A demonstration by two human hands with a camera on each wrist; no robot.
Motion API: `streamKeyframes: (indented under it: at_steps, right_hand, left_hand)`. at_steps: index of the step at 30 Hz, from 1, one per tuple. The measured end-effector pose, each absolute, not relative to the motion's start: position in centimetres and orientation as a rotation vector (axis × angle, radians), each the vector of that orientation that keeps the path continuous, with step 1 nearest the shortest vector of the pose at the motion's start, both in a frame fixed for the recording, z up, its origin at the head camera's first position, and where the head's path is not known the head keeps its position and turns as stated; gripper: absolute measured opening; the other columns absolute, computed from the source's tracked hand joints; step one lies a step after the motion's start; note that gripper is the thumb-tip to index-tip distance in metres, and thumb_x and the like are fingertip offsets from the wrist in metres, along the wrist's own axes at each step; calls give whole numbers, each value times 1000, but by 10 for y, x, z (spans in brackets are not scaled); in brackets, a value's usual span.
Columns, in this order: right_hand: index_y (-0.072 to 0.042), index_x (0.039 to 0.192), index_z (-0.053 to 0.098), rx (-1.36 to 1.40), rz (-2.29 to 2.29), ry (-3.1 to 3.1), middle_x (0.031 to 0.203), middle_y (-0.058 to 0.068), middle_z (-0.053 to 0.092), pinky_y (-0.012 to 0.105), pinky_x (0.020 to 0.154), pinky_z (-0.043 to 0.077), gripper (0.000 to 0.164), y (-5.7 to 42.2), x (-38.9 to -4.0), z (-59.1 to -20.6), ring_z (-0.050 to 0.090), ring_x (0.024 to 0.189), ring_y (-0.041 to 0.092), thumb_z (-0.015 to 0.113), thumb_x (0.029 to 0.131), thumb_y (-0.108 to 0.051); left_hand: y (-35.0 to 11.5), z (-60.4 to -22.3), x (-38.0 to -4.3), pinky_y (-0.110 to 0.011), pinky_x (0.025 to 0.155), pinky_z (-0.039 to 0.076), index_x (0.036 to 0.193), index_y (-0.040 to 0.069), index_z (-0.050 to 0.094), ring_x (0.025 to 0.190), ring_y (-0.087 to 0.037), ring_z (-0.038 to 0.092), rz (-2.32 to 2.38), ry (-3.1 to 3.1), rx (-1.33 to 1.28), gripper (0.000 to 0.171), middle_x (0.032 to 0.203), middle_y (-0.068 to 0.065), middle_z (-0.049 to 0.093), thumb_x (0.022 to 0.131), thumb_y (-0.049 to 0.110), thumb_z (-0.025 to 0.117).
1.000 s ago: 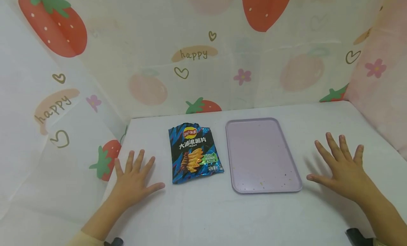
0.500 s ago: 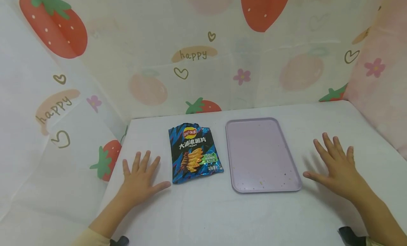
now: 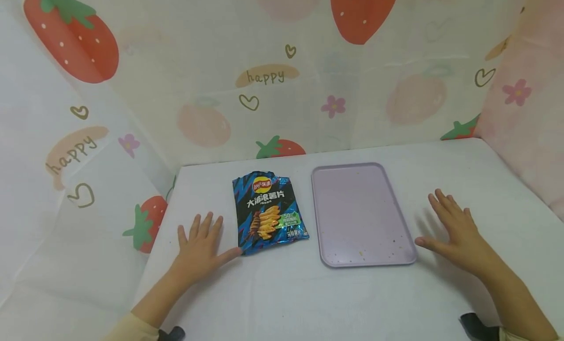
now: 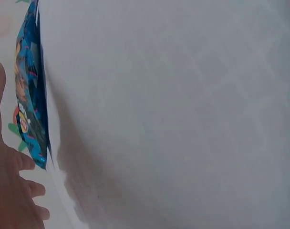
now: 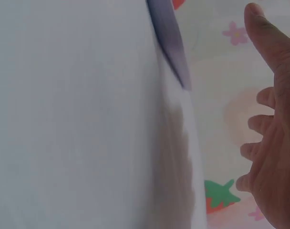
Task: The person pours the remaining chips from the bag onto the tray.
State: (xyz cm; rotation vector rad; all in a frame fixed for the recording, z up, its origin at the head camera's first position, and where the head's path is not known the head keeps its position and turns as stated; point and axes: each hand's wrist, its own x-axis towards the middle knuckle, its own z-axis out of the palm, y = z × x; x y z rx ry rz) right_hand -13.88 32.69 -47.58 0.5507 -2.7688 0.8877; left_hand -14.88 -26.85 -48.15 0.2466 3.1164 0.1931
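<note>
A blue and black bag of potato chips (image 3: 269, 209) lies flat on the white table, left of centre. My left hand (image 3: 198, 253) is spread to its left, the thumb tip overlapping the bag's lower left corner in the head view. In the left wrist view the chip bag (image 4: 30, 90) shows edge-on beyond the thumb. A pale purple tray (image 3: 361, 214) with small crumbs on it lies right of the bag. My right hand (image 3: 460, 240) hovers at the tray's right side, fingers extended, holding nothing; its shadow falls on the table. The right wrist view shows the tray's edge (image 5: 171, 43).
Behind the table (image 3: 282, 297) hangs a pale curtain (image 3: 370, 101) printed with strawberries, hearts and flowers. Similar cloth (image 3: 44, 233) closes off the left side, and a pink one (image 3: 528, 135) stands at the right. Dark straps sit at both wrists.
Both hands have moved inward: the left hand to the right, up to the chip bag, and the right hand to the left, nearer the tray. Bag and tray stay in place.
</note>
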Motion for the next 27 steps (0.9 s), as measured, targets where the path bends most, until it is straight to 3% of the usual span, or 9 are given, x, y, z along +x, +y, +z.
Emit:
streamKeyframes:
  at_steps: [15, 22, 27]
  right_hand:
    - [-18, 166, 12, 568, 1081, -2786, 172, 16, 7, 57, 123, -13, 105, 319, -137, -480, -1, 157, 44, 82, 88, -26]
    - [-27, 166, 10, 512, 1200, -2831, 172, 12, 5, 51, 125, -13, 107, 315, -135, -484, -3, 158, 39, 82, 87, -27]
    - [-25, 166, 10, 493, 1280, -2857, 172, 13, 4, 56, 124, -13, 108, 314, -135, -489, -6, 157, 41, 83, 87, -28]
  left_hand:
    - [-249, -487, -159, -79, 114, 6, 158, 3, 33, 151, -49, 20, 350, 3059, 140, 117, 162, -24, 32, 81, 88, 53]
    - [-239, -486, -164, -76, 116, 15, 158, 2, 32, 148, -46, 30, 461, 3025, 78, 120, 159, -24, 38, 78, 88, 56]
    - [-234, -487, -167, -70, 116, 24, 157, 3, 33, 145, -44, 35, 525, 3014, 37, 119, 157, -23, 43, 77, 87, 59]
